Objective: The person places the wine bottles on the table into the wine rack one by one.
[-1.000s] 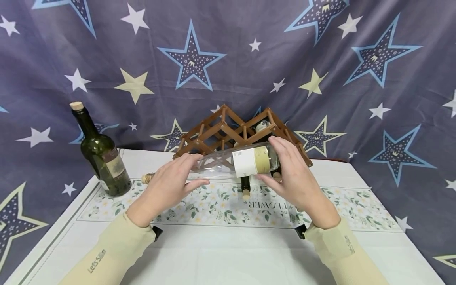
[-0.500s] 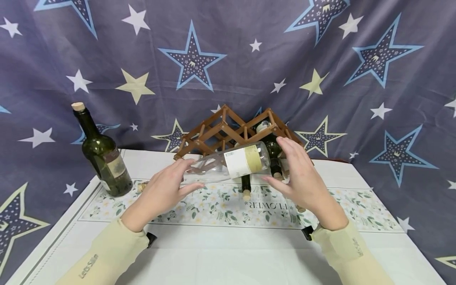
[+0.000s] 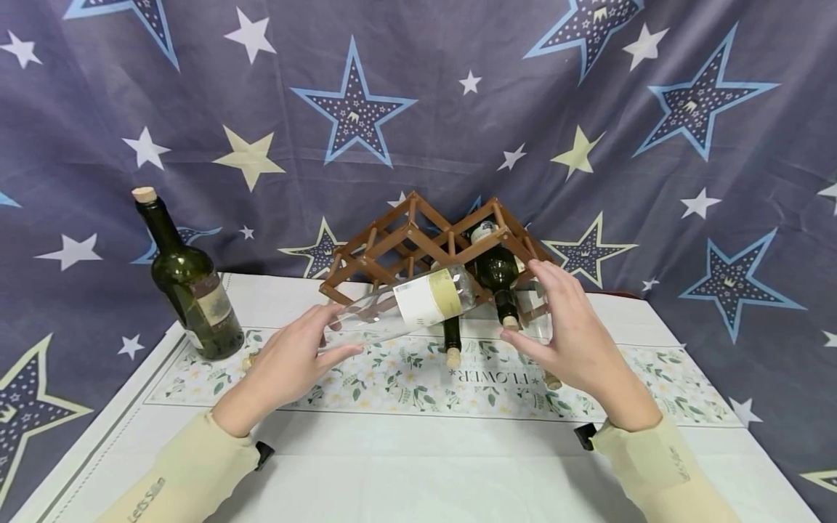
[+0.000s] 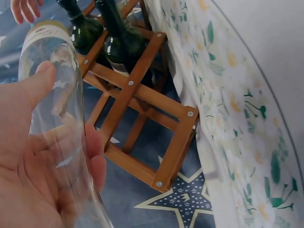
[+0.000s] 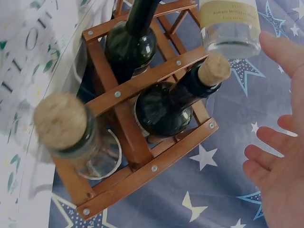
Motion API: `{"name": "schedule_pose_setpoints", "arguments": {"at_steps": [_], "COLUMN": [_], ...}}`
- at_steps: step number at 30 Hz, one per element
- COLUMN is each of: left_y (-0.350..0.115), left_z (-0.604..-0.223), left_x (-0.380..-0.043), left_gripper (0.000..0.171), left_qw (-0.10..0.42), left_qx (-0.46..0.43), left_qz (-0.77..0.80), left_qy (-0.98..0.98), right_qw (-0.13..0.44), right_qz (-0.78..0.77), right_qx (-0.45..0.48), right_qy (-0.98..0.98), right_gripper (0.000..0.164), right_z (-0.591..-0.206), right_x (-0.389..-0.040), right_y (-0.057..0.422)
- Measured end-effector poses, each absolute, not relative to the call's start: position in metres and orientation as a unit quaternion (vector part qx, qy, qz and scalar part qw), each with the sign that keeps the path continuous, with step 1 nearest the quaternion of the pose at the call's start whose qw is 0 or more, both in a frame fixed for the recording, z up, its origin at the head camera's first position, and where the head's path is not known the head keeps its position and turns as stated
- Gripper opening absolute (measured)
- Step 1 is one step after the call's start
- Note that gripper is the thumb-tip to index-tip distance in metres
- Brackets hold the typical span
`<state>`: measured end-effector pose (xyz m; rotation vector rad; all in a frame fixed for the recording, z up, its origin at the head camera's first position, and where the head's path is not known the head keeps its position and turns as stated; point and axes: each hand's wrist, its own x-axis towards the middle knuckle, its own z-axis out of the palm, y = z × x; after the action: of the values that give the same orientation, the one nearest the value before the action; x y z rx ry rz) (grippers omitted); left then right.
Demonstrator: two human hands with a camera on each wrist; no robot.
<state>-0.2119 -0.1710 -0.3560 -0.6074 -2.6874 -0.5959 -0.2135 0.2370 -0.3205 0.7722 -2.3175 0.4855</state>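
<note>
green bottles [image 3: 196,294]: 3 | clear bottles [image 3: 425,299]: 2 | wooden rack [image 3: 410,231]: 1

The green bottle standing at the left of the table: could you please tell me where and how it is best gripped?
Probably round the slim neck, below the cork, coming from the right, where the left hand is: the green bottle stands upright, its neck rising free. That hand, though, holds the clear bottle.
</note>
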Motion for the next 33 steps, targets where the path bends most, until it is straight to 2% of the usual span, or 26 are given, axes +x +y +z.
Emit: {"name": "schedule_pose_setpoints", "arguments": {"at_steps": [16,33], "left_y": [-0.178,-0.179], "left_z": [-0.370,-0.378], "left_x": [-0.212,-0.212], "left_gripper": [0.082,0.080], "left_qw": [0.138,0.084], "left_qx": [-0.184,-0.145], "left_qz": [-0.237,-0.293], "left_qy": [-0.944,-0.941], "right_qw": [0.305,0.271], "right_qz": [0.169,0.166], "right_qx": [0.270,0.224], "right_qy": [-0.897,-0.921], "right_gripper": [0.102,0.102], "right_z": [-0.334,-0.363], "right_x": [-0.210,-0.212], "right_y": [0.265,0.306]}}
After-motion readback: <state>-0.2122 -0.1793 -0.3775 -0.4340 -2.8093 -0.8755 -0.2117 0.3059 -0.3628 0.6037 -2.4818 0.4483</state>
